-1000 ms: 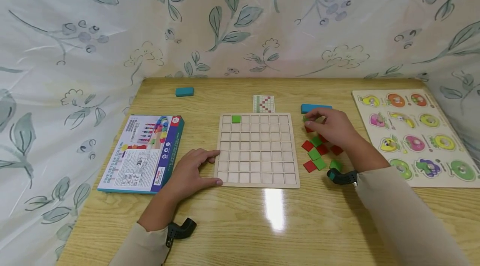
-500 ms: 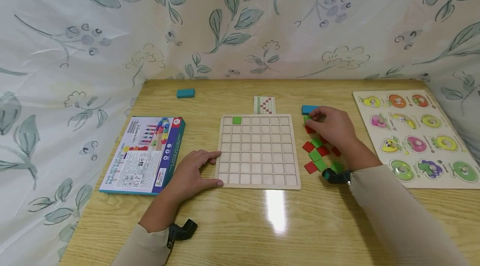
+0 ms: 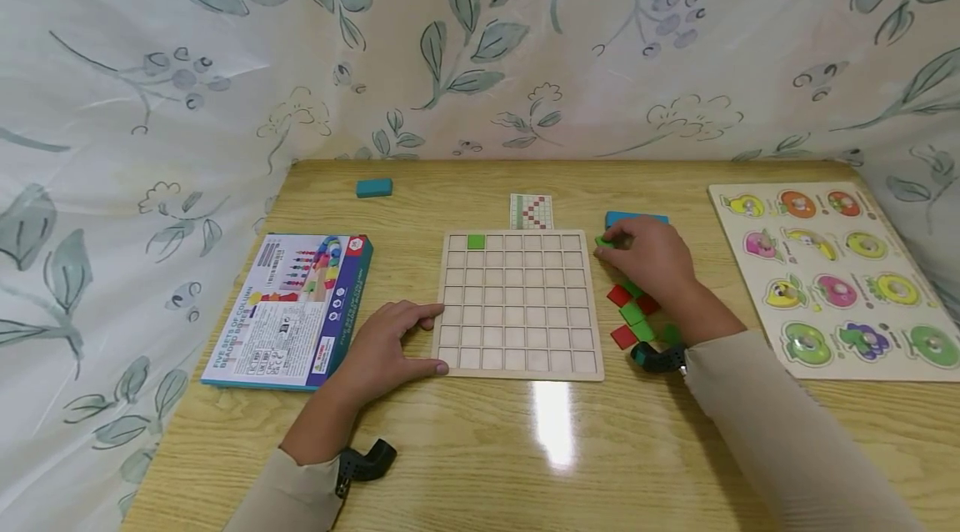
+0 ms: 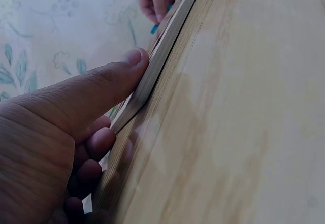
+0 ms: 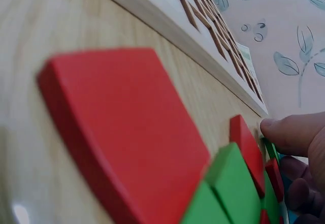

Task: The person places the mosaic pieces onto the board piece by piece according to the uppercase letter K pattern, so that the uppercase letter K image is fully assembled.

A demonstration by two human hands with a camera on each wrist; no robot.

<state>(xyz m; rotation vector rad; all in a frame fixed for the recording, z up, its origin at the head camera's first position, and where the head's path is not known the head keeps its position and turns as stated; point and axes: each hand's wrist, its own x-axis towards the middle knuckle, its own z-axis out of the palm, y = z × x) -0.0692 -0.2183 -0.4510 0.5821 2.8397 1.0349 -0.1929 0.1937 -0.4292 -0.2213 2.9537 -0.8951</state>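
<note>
In the head view, a wooden grid board [image 3: 517, 375] lies mid-table, one green square tile [image 3: 476, 242] in its far row. My left hand [image 3: 390, 340] rests at the board's near left corner; in the left wrist view, its straight thumb [image 4: 117, 74] touches the edge. Right of the board, my right hand [image 3: 648, 253] pinches a green tile [image 3: 602, 242] between thumb and fingers, partly hidden. Under and near that hand lie loose red tiles [image 3: 622, 337] and green tiles [image 3: 634, 313]. A red tile [image 5: 127, 127] looms large in the right wrist view.
A small pattern card [image 3: 531, 212] touches the board's far edge. Blue blocks [image 3: 374, 188] stand at the back left and behind my right hand. A picture box [image 3: 288, 311] lies left, a fruit puzzle board [image 3: 840, 282] right. Patterned cloth hangs behind.
My right hand has drawn slightly left and toward the board, with the green tile now out past the pile. My left hand stays at the board's corner.
</note>
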